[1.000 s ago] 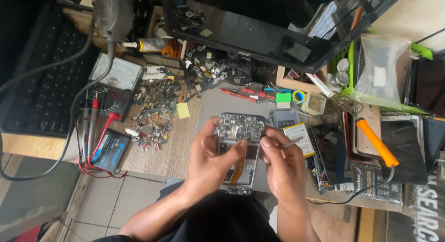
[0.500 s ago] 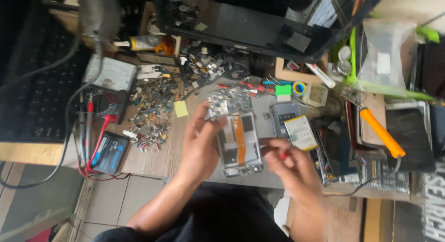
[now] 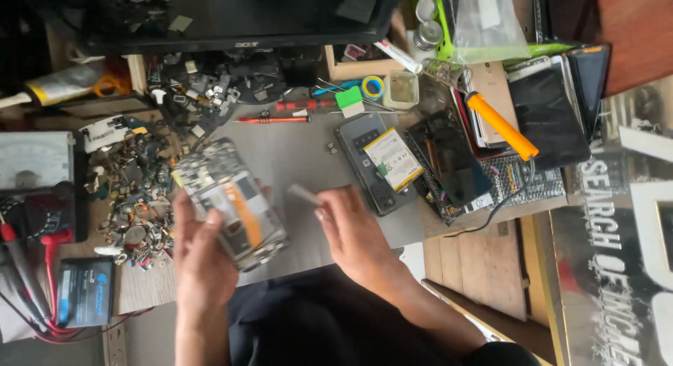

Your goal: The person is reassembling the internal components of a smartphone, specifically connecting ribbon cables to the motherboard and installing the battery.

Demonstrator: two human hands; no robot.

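Observation:
My left hand holds an opened phone with its back off, its circuit board and an orange flex cable showing, tilted above the grey mat. My right hand is just to the right of it, pinching a small flat grey part between thumb and finger. The picture is blurred around both hands, so the small part's kind is unclear.
Another opened phone with a battery and a dark phone lie at the right. An orange-handled soldering iron, red screwdrivers, a pile of small metal parts, and a multimeter with red probes surround the mat.
My left hand has lifted the opened phone and tilted it leftward. My right hand has come away from it, holding a small grey part. The view has shifted.

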